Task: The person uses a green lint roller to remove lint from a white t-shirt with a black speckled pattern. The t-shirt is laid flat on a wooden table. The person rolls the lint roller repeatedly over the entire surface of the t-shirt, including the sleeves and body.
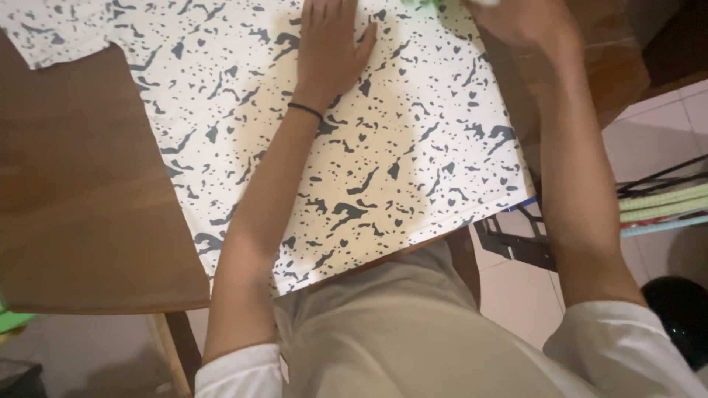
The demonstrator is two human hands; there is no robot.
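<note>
Your left hand point(330, 50) lies flat, fingers together, on the spotted white shirt point(383, 155) spread over the tabletop point(81, 214). Right hand point(520, 18) at 1 o'clock, cropped; can't tell its fingers.

Warm indoor light, soft arm shadows on cloth, slight motion blur

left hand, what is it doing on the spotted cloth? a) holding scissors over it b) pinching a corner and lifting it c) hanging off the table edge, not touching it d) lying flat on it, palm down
d: the left hand lies flat, palm down with fingers spread, on the white cloth with dark spots, a black band on its wrist.
</note>
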